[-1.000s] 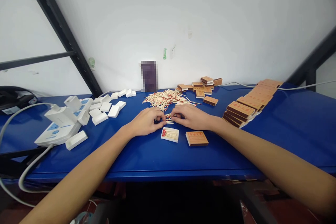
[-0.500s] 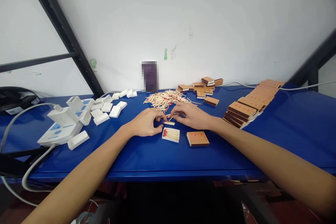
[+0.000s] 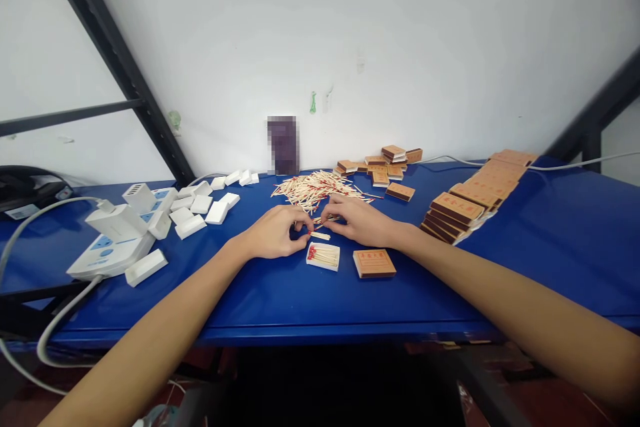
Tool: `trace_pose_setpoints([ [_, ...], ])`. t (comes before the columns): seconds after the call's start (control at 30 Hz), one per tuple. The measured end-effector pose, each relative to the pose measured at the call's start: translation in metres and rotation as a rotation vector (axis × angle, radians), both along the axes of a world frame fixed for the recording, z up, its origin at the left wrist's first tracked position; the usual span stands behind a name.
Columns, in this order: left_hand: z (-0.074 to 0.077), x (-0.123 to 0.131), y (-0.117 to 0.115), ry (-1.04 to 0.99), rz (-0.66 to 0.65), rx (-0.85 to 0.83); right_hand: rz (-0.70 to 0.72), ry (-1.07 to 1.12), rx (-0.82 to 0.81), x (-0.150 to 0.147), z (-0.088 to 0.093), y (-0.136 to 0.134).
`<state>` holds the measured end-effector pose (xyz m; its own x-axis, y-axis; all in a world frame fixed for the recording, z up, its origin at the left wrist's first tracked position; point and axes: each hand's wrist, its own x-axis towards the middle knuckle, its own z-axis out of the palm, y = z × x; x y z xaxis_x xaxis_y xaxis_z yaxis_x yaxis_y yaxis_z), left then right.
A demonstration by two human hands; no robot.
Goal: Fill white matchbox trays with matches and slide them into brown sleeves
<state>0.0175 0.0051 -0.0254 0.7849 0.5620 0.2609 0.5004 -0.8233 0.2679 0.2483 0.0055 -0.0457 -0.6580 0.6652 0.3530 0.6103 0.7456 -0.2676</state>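
My left hand (image 3: 275, 232) and my right hand (image 3: 356, 220) rest on the blue table (image 3: 280, 293), fingertips almost meeting over a few loose matches (image 3: 321, 226). Both hands pinch at these matches with curled fingers. Just in front of them lies an open white matchbox tray (image 3: 323, 256) filled with red-tipped matches. A closed brown matchbox sleeve (image 3: 375, 263) lies to its right. Behind the hands spreads a large pile of matches (image 3: 314, 187).
Several white empty trays (image 3: 205, 203) lie at the left, beside white power strips (image 3: 113, 240) with grey cables. Brown matchboxes are stacked at the right (image 3: 470, 203) and scattered at the back (image 3: 385, 163). A black metal frame stands at both sides.
Both hands have shifted slightly toward the match pile and keep pinching matches between them. The tray and sleeve lie as before.
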Motion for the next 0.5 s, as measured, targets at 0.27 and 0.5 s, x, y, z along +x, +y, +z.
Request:
trace_pose_setpoints([
  [0.27, -0.0008, 0.0001, 0.0001, -0.018, 0.011, -0.007, -0.022, -0.025, 0.003, -0.0026, 0.0033, -0.0041],
  [0.5, -0.0016, 0.0039, -0.0018, -0.047, -0.001, -0.044, -0.057, -0.021, -0.036, -0.0022, 0.0005, -0.0019],
])
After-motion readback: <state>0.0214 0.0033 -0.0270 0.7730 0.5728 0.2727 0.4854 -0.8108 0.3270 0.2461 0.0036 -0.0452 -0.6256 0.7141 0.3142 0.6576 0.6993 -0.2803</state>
